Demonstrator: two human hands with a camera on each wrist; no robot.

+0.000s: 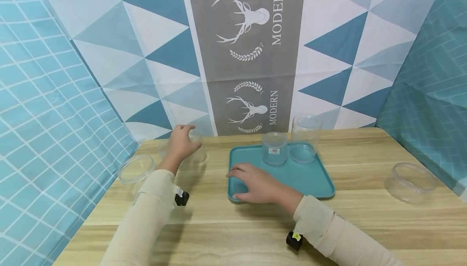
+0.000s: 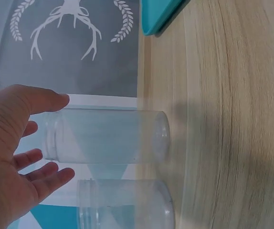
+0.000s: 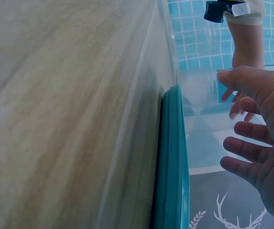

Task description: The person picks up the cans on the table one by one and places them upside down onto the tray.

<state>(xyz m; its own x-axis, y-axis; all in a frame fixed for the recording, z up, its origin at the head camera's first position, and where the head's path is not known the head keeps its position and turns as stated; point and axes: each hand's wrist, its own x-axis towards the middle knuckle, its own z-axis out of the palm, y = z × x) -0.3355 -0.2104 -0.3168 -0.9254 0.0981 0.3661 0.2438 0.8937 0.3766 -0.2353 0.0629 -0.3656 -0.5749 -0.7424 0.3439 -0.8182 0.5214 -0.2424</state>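
Note:
My left hand (image 1: 181, 143) is at the back left, its thumb and spread fingers about the top of a tall clear jar (image 2: 108, 136) standing on the wood table. The thumb lies right along the jar's rim in the left wrist view, while the fingers stay loosely bent. Beside that jar stands another clear jar (image 2: 127, 205). Over the left part of a teal tray (image 1: 292, 187) hovers my right hand (image 1: 259, 183), fingers relaxed and holding nothing. On the tray's back part are a short clear jar (image 1: 274, 152) with a white label and a taller clear jar (image 1: 305, 140).
A wide clear jar (image 1: 136, 170) stands by the left sleeve, near the table's left edge. Another low, wide clear jar (image 1: 410, 185) sits at the right. Patterned cloth (image 1: 251, 55) hangs behind the table (image 1: 226, 233) and along both sides.

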